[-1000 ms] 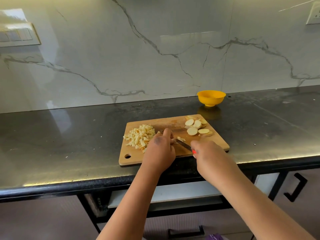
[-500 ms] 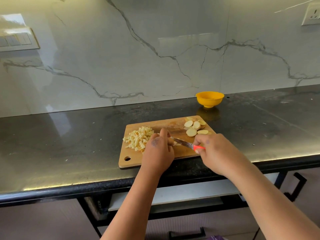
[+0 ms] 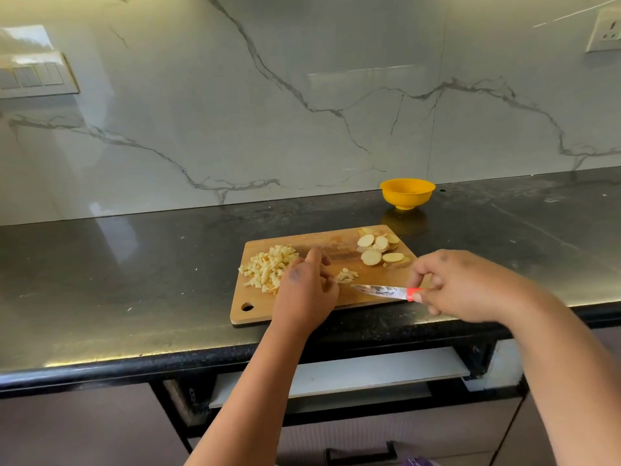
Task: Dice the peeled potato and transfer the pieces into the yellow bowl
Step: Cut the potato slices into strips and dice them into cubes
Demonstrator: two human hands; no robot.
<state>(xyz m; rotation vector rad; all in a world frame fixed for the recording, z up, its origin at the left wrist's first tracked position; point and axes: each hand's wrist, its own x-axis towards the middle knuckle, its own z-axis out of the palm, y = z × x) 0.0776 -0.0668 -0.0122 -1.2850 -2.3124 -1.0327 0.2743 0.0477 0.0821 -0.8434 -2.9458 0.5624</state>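
Right hand (image 3: 460,285) pinches the red handle of a knife (image 3: 386,291), blade level above the near edge of the cutting board (image 3: 258,312). Left hand (image 3: 307,290) rests on the board, fingers loosely curled beside a small cluster of fresh dice (image 3: 346,275). Diced pile (image 3: 267,267) lies at left, potato slices (image 3: 378,250) at far right. Yellow bowl (image 3: 407,193) stands on the desk (image 3: 134,274) beyond.

White marble-veined wall (image 3: 336,95) behind glossy black countertop (image 3: 117,280); switch panel (image 3: 33,75) left, socket (image 3: 605,31) right, drawers (image 3: 336,378) below.
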